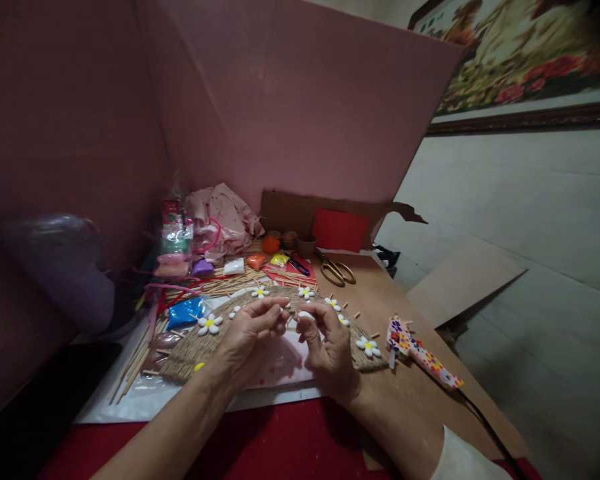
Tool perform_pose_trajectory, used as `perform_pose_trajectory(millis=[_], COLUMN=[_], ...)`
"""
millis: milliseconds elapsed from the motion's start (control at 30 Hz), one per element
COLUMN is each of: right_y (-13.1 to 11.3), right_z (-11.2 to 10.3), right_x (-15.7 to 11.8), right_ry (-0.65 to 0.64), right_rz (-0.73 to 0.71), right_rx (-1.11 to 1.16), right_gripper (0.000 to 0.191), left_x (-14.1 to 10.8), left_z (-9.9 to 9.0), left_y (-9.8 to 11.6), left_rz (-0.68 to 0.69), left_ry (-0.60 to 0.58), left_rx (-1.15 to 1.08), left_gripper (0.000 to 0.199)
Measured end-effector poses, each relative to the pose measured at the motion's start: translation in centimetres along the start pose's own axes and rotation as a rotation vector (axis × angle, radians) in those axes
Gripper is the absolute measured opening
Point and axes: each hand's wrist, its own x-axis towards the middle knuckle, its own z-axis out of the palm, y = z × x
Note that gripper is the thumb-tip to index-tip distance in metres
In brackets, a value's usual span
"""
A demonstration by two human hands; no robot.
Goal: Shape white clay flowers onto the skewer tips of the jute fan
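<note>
Over a fan-shaped twine piece (200, 352) with white and yellow clay flowers, my two hands are raised close together but apart. My left hand (253, 333) pinches its thumb and fingers together; a small whitish bit shows at the tips, too small to name. Between the thumb and index finger of my right hand (330, 343) is a piece of white clay (306, 315). Below the hands lies pink dotted fabric (285, 363). A white flower (210, 324) sits left of my left hand, and another flower (369, 346) is right of my right hand.
Gold-handled scissors (337, 270) lie behind the twine piece. A flowered glue gun (423, 353) with a black cord rests on the brown board at the right. Clay packets, including a blue one (185, 312), thin sticks (133, 363) and crumpled pink cloth (223, 220) are at the left and back.
</note>
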Motion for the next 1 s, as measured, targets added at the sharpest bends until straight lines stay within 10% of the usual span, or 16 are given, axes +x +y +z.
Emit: perform_pose_trajectory(millis=[1000], right_y=[-0.73], right_z=[-0.7], right_x=[0.72], right_ry=[0.006], right_rz=[-0.206], right_rx=[-0.06], right_gripper=[0.016], left_x=[-0.21], left_z=[0.16], left_y=[0.38], left_rz=[0.026], left_ry=[-0.02], left_rx=[0.032], left_gripper=[0.026])
